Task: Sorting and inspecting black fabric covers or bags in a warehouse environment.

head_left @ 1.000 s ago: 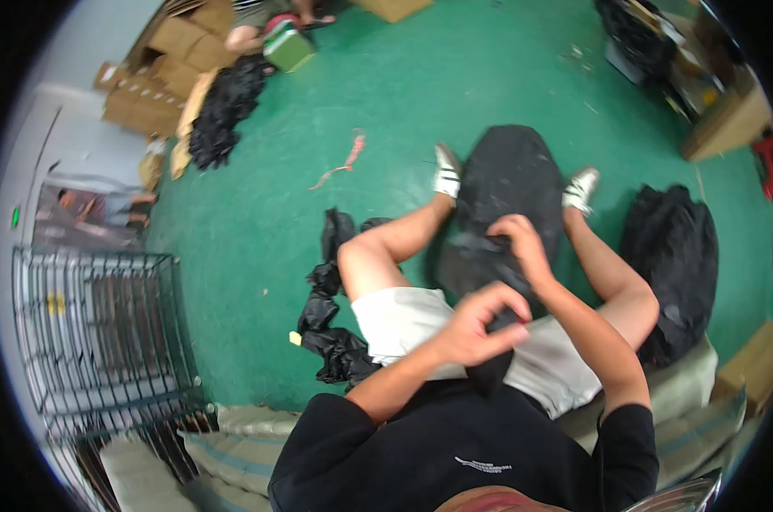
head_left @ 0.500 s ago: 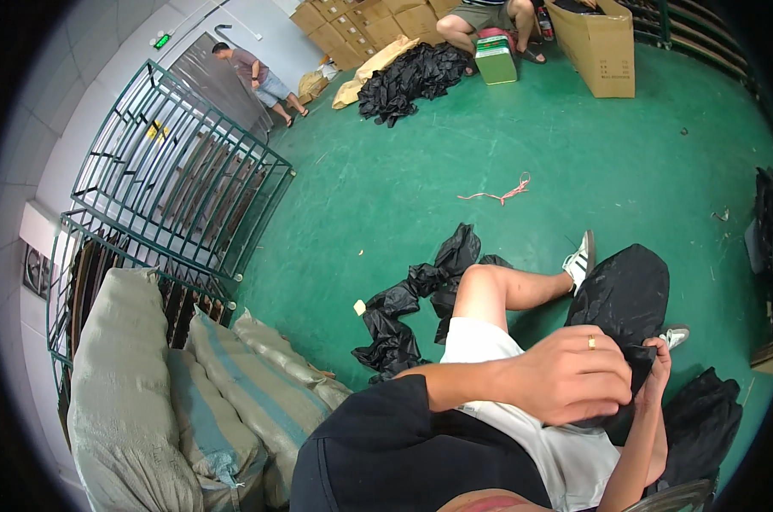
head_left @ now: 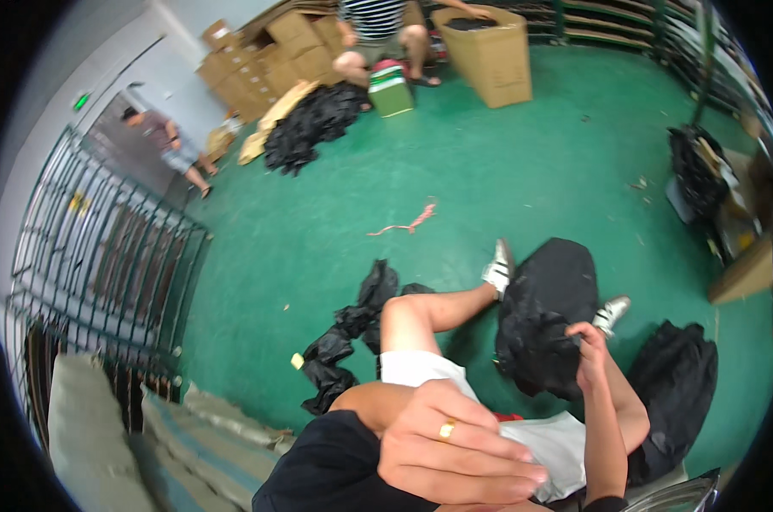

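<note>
Between my feet stands a large, filled black bag [head_left: 547, 311], rounded at the top and creased. My right hand [head_left: 589, 354] is at its right edge, thumb and index finger pinching the black material. My left hand [head_left: 455, 452], with a gold ring, is raised close in front of my chest, away from the bag. Its fingers are bent and pressed together, and the thumb and palm are hidden, so whatever they may hold does not show. A small red patch [head_left: 509, 417] shows just beyond the left hand, over my white shorts.
Crumpled black bags [head_left: 331, 346] lie left of my leg, another black bag [head_left: 677, 384] to the right. Woven sacks [head_left: 207, 452] and a green metal rack [head_left: 105, 247] stand left. Pink string [head_left: 412, 224] lies ahead. Farther off, one person sits by a carton [head_left: 489, 60]; another stands near a door.
My left hand has left the bag and drawn back toward my chest. My right hand stays at the bag's edge. The view has turned right, shifting the room leftward.
</note>
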`<action>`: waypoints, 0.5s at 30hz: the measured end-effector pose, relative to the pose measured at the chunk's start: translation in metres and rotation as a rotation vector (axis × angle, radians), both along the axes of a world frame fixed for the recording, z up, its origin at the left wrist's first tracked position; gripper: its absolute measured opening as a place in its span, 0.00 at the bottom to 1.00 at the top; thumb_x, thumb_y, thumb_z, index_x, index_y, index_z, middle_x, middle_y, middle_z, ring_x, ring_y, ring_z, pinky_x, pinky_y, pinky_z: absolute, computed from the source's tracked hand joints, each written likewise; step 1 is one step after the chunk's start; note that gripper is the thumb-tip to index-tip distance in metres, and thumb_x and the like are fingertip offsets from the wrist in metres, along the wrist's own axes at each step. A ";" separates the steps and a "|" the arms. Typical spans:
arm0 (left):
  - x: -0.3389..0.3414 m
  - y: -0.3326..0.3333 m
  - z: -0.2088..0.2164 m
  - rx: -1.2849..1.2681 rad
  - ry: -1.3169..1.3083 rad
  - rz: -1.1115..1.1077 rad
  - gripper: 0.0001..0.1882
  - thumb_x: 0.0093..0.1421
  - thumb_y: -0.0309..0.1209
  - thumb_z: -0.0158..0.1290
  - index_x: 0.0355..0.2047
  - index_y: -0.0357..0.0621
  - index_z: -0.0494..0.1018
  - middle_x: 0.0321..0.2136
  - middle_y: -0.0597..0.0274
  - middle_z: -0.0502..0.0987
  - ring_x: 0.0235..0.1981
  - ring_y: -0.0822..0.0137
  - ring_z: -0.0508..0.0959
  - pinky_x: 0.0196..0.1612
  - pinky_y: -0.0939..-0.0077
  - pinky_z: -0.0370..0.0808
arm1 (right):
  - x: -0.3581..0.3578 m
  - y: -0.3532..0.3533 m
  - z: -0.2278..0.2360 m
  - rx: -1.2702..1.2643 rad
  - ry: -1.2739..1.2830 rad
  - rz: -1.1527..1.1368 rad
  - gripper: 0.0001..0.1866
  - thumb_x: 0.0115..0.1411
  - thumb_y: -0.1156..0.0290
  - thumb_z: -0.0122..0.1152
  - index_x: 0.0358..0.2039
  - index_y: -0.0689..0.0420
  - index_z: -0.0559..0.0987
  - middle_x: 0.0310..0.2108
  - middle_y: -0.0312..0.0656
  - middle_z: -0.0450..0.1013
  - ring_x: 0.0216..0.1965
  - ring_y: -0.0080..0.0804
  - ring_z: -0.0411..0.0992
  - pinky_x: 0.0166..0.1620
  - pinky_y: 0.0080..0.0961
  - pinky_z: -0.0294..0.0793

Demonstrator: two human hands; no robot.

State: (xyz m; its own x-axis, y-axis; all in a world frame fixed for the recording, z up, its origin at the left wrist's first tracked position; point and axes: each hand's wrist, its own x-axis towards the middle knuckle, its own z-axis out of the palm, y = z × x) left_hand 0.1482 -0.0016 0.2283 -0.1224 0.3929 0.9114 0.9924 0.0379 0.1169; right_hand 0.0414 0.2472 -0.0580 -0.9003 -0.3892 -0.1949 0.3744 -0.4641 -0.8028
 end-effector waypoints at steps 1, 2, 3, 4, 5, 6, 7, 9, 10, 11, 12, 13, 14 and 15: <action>-0.005 -0.002 -0.009 0.026 -0.006 -0.049 0.09 0.62 0.25 0.49 0.34 0.38 0.80 0.33 0.53 0.83 0.36 0.64 0.83 0.44 0.74 0.74 | 0.000 0.001 -0.002 0.006 -0.025 -0.001 0.09 0.53 0.83 0.51 0.34 0.60 0.77 0.35 0.39 0.75 0.40 0.28 0.74 0.46 0.21 0.72; -0.013 -0.003 -0.018 0.133 -0.048 -0.176 0.06 0.59 0.25 0.51 0.29 0.40 0.78 0.28 0.55 0.81 0.28 0.65 0.80 0.35 0.73 0.73 | 0.001 -0.002 0.003 0.047 0.059 -0.047 0.08 0.50 0.81 0.52 0.32 0.60 0.76 0.33 0.40 0.74 0.40 0.29 0.73 0.47 0.23 0.70; -0.022 -0.002 -0.030 0.245 -0.103 -0.307 0.05 0.56 0.24 0.52 0.24 0.42 0.75 0.23 0.57 0.80 0.21 0.66 0.78 0.26 0.72 0.72 | 0.002 -0.002 0.007 0.097 0.134 -0.095 0.07 0.47 0.79 0.52 0.29 0.61 0.76 0.32 0.40 0.73 0.40 0.30 0.71 0.48 0.24 0.68; -0.027 -0.009 -0.044 0.278 -0.130 -0.353 0.05 0.56 0.24 0.52 0.24 0.42 0.75 0.23 0.57 0.80 0.21 0.66 0.78 0.26 0.72 0.72 | -0.006 -0.001 0.002 0.059 0.201 -0.023 0.07 0.45 0.76 0.53 0.28 0.61 0.75 0.30 0.40 0.72 0.38 0.30 0.69 0.47 0.24 0.66; -0.028 -0.021 -0.059 0.198 -0.320 -0.023 0.05 0.56 0.23 0.51 0.26 0.39 0.76 0.24 0.57 0.79 0.22 0.65 0.78 0.26 0.72 0.72 | -0.015 -0.001 0.001 0.021 0.255 0.063 0.07 0.43 0.74 0.54 0.26 0.61 0.75 0.29 0.40 0.70 0.37 0.31 0.68 0.46 0.25 0.65; -0.022 -0.022 -0.075 0.099 -0.533 0.307 0.06 0.55 0.22 0.49 0.27 0.36 0.77 0.25 0.57 0.79 0.24 0.64 0.78 0.26 0.72 0.73 | -0.021 -0.003 0.029 -0.035 0.291 0.114 0.06 0.44 0.74 0.54 0.25 0.61 0.74 0.28 0.41 0.70 0.35 0.31 0.67 0.43 0.25 0.63; -0.041 -0.016 -0.083 0.146 -0.612 0.340 0.05 0.55 0.22 0.50 0.30 0.36 0.76 0.25 0.57 0.78 0.27 0.65 0.78 0.30 0.74 0.73 | -0.017 -0.009 0.057 -0.100 0.323 0.176 0.05 0.46 0.73 0.54 0.24 0.61 0.74 0.28 0.41 0.69 0.33 0.31 0.65 0.40 0.25 0.62; -0.078 -0.010 -0.159 0.384 -1.124 0.215 0.14 0.59 0.28 0.53 0.44 0.34 0.71 0.39 0.55 0.78 0.40 0.64 0.77 0.45 0.74 0.71 | -0.014 -0.012 0.075 -0.121 0.339 0.161 0.14 0.48 0.61 0.59 0.24 0.60 0.72 0.24 0.41 0.67 0.29 0.29 0.63 0.35 0.22 0.60; -0.090 -0.011 -0.189 0.325 -1.183 0.226 0.20 0.59 0.30 0.55 0.50 0.35 0.67 0.46 0.52 0.75 0.47 0.62 0.74 0.51 0.71 0.68 | -0.011 -0.010 0.080 -0.143 0.326 0.189 0.11 0.50 0.65 0.59 0.25 0.60 0.73 0.26 0.40 0.67 0.29 0.27 0.63 0.35 0.21 0.60; -0.102 -0.009 -0.214 0.263 -1.224 0.229 0.26 0.60 0.33 0.56 0.55 0.35 0.63 0.53 0.50 0.71 0.54 0.60 0.71 0.57 0.68 0.65 | -0.013 -0.007 0.085 -0.165 0.330 0.215 0.09 0.52 0.68 0.59 0.25 0.60 0.73 0.27 0.39 0.67 0.30 0.25 0.63 0.35 0.20 0.60; -0.105 -0.004 -0.229 0.162 -1.314 0.241 0.30 0.60 0.35 0.58 0.58 0.36 0.61 0.57 0.49 0.67 0.58 0.59 0.67 0.60 0.66 0.61 | -0.008 -0.004 0.089 -0.145 0.294 0.221 0.09 0.51 0.71 0.64 0.25 0.57 0.71 0.26 0.35 0.65 0.28 0.20 0.60 0.32 0.17 0.57; -0.106 -0.001 -0.243 0.059 -1.398 0.256 0.35 0.59 0.38 0.59 0.61 0.36 0.58 0.60 0.47 0.64 0.63 0.57 0.62 0.64 0.64 0.56 | -0.007 -0.001 0.091 -0.135 0.289 0.216 0.09 0.51 0.71 0.64 0.25 0.57 0.71 0.26 0.35 0.65 0.28 0.20 0.60 0.32 0.17 0.57; -0.109 0.008 -0.250 0.102 -1.488 0.097 0.37 0.59 0.42 0.59 0.63 0.37 0.57 0.62 0.48 0.61 0.64 0.57 0.60 0.65 0.64 0.55 | -0.006 0.002 0.092 -0.090 0.315 0.223 0.10 0.50 0.74 0.66 0.24 0.56 0.70 0.26 0.33 0.64 0.27 0.18 0.59 0.31 0.16 0.56; -0.106 0.009 -0.253 0.034 -1.650 0.041 0.37 0.60 0.43 0.59 0.63 0.37 0.58 0.61 0.50 0.62 0.64 0.59 0.60 0.65 0.68 0.55 | -0.004 0.003 0.094 -0.047 0.344 0.232 0.12 0.48 0.78 0.68 0.24 0.55 0.69 0.25 0.32 0.62 0.26 0.17 0.58 0.29 0.15 0.55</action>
State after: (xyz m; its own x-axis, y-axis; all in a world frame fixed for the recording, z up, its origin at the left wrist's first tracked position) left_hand 0.0421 0.0074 -0.0248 -0.9161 0.3492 -0.1971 -0.1975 0.0348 0.9797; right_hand 0.0372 0.2502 0.0358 -0.7969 -0.5910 0.1254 0.1869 -0.4384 -0.8791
